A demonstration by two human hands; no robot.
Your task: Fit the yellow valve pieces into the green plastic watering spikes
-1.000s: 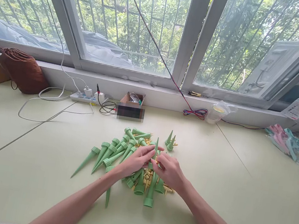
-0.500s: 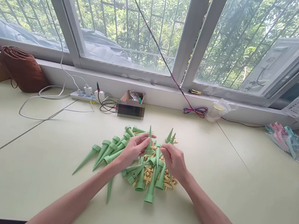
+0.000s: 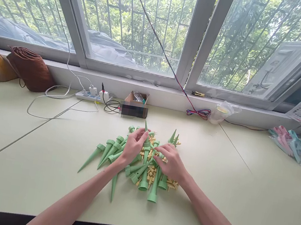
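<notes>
My left hand [image 3: 134,145] is closed around a green plastic plant watering spike [image 3: 146,126], its tip pointing up. My right hand [image 3: 171,160] hovers over the middle of the pile with thumb and fingers apart; its fingertips are close to green spikes, and whether they touch one is hard to see. Under and between both hands lie several more green spikes [image 3: 153,189] with ribbed, cup-like ends. Small pale-yellow plastic pieces [image 3: 151,175] are heaped among them. To the left, several spikes lie slanted, including a loose one [image 3: 90,159] at the outer edge.
Behind the pile stands a small cardboard box [image 3: 137,98], partly blurred out. A power strip [image 3: 87,95] with white cables sits back left, near a brown bag [image 3: 31,70]. Farther right are a plastic cup [image 3: 218,113] and pink and blue packaged items [image 3: 295,145].
My left hand has shifted slightly left and up with the spike. My right hand has gone from a pinch to spread fingers, reaching farther left over the pile. The view has turned slightly.
</notes>
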